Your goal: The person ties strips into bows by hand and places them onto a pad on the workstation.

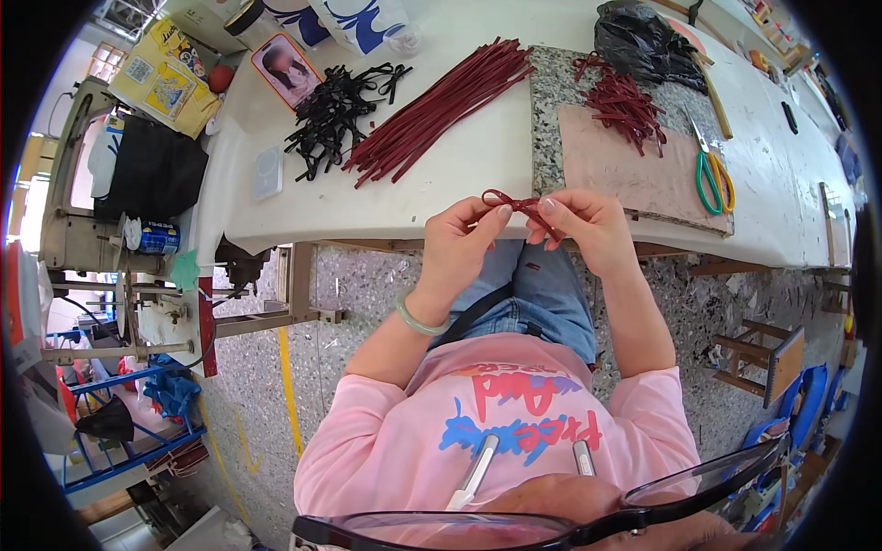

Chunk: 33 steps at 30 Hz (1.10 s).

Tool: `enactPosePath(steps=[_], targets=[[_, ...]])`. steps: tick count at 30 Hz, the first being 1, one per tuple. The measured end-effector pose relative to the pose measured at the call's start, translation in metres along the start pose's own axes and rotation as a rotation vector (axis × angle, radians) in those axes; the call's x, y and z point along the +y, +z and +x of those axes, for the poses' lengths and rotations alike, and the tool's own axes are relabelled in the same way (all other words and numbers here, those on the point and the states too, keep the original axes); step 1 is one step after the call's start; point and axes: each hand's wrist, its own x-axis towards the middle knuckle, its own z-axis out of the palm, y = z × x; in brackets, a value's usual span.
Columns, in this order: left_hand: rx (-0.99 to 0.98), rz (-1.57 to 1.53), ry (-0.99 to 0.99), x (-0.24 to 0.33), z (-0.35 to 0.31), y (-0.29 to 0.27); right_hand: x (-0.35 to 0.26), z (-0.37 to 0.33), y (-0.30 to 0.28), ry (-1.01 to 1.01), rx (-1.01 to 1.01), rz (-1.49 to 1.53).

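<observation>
Between my two hands, just off the table's front edge, is a small dark red ribbon bow (525, 206). My left hand (467, 228) pinches its left side, with a loop standing above the thumb. The thumb and fingers of my right hand (581, 220) close on its right side. Beyond my hands lies a long bundle of dark red strips (439, 115), slanting away to the right. A pile of small dark red bows (627, 108) rests on a brownish board (588, 170) at the right. Left of the strips is a heap of black ribbon bows (329, 115).
Scissors with green and yellow handles (709, 179) lie at the board's right, near a black plastic bag (643, 46). A phone (285, 69) and a small pale square object (268, 173) sit at the left. A sewing machine (78, 174) stands far left, a wooden stool (767, 363) at right.
</observation>
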Motion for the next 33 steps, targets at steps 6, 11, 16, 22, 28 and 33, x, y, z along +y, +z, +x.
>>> enactPosePath(steps=[6,11,16,22,28,33], targets=[[-0.086,0.098,0.008,-0.007,0.014,-0.007,-0.001,0.01,-0.013,-0.111,0.043,-0.233],[0.041,0.462,0.303,-0.001,0.05,-0.022,-0.015,0.047,-0.099,-0.274,0.494,-0.388],[0.097,0.897,0.545,0.001,0.118,-0.045,-0.026,0.056,-0.119,-0.597,0.937,-1.141],[0.061,1.314,0.434,-0.002,0.158,-0.034,0.003,0.053,-0.078,-0.589,0.516,-0.85],[-0.023,1.35,0.672,0.002,0.137,-0.032,-0.007,0.059,-0.03,-0.689,0.344,-0.929],[-0.324,0.883,0.599,0.052,0.069,-0.011,-0.013,0.057,-0.019,-0.844,0.116,-1.056]])
